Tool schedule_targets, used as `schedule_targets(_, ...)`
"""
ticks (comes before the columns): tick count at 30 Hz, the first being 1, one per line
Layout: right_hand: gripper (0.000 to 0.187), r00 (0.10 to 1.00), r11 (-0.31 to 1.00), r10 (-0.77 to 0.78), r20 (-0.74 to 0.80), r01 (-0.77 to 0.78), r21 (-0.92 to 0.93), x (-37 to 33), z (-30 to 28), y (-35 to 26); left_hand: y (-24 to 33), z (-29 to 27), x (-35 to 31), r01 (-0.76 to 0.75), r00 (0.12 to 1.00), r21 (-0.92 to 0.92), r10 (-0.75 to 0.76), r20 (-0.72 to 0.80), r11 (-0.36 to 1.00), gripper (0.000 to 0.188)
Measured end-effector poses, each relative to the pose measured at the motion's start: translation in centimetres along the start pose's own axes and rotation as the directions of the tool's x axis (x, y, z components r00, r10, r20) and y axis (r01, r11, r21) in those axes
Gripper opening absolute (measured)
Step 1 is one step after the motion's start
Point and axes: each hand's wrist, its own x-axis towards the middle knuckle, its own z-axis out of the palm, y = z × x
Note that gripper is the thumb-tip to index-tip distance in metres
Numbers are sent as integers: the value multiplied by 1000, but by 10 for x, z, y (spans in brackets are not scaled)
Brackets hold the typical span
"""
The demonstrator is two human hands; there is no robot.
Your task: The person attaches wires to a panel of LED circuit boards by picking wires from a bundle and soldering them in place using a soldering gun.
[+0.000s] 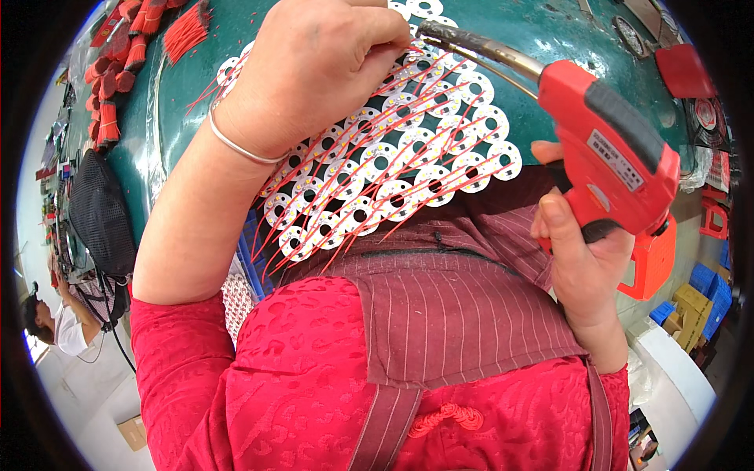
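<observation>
My right hand (585, 255) grips a red and black soldering gun (609, 149), a finger at its trigger. Its dark metal tip and a thin feed tube point left, close to my left fingertips. My left hand (314, 71) is closed in a pinch above the boards, with a thin red wire (414, 49) showing at the fingertips. Below lie rows of white ring-shaped circuit boards (381, 161) with small yellow LEDs. Red wires run slantwise across many of them, their loose ends hanging toward me. My left hand and forearm hide part of the rows.
The boards lie on a green tabletop (542, 31), reaching its near edge at my apron. Bundles of red wire (184, 31) sit at the far left, above a black mesh chair back (102, 212). Another person (67, 322) is at the left rim. An orange-red stool (656, 263) and blue crates (711, 294) stand right.
</observation>
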Motion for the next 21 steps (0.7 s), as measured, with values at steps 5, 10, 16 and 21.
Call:
schedule_targets(5, 31, 999, 996, 31, 18, -30, -79, -6, -8, 5, -2, 2, -1, 24, 998, 30, -26, 54, 999, 8)
schedule_targets(10, 26, 1000, 996, -3, 5, 3, -91, -8, -7, 6, 1, -1, 0, 4, 998, 50, -7, 56, 999, 8)
schedule_targets(16, 39, 997, 1000, 17, -69, -16, 21, -3, 0, 1, 0, 0, 1, 13, 998, 38, -15, 53, 999, 8)
schedule_targets(21, 42, 999, 999, 23, -28, -24, -46, 0, -3, -2, 0, -1, 3, 49, 998, 10, -50, 47, 999, 8)
